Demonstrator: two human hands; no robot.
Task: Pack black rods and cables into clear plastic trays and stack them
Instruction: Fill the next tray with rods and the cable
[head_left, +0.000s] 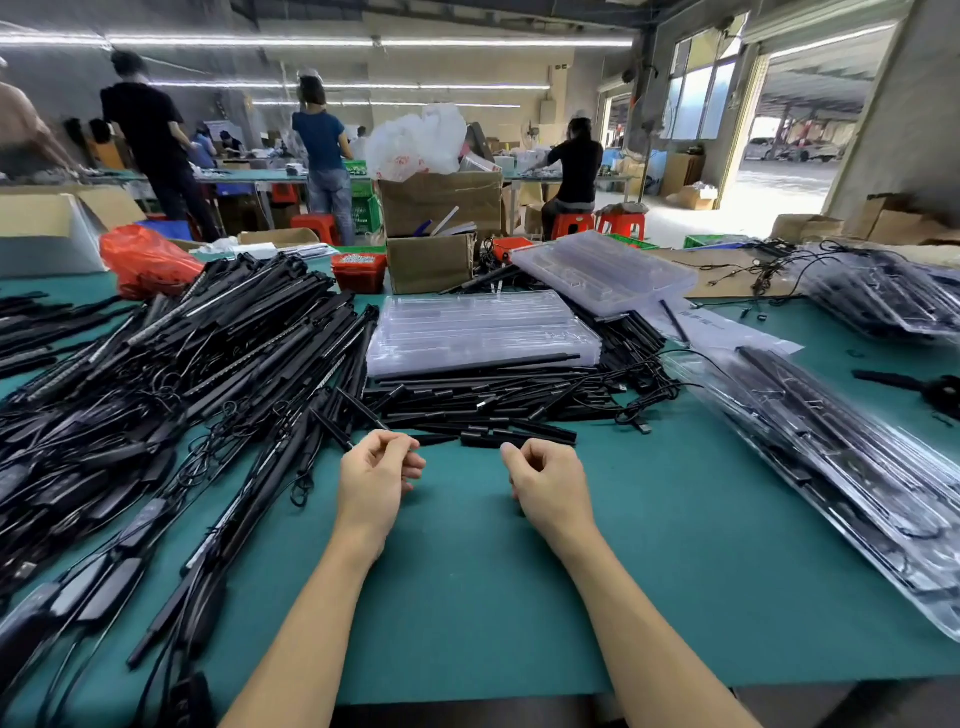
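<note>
Hovering over the green table (467, 597), both hands have their fingers curled loosely inward: the left hand (376, 480) sits just beside the near ends of some rods, and whether it pinches something thin I cannot tell; the right hand (545, 486) holds nothing I can make out. Long, slim, matte black rods (171, 353) lie heaped across the table's left side, tangled with thin black cables (244, 415) and flat black boxes along the wires. A lower pile of shorter rods (493, 405) lies straight ahead, just beyond the fingers. Behind that pile sits a stack of clear plastic trays (478, 327), moulded with long channels, with one rod lying along its near edge. A second clear stack (602, 270) leans tilted behind it. On the right, filled trays (841, 467) hold black rods and coiled cable in their channels, and more filled ones (883, 296) lie farther back. A red bin (358, 270) of small pale parts and a cardboard box (431, 262) stand at the table's far side.
</note>
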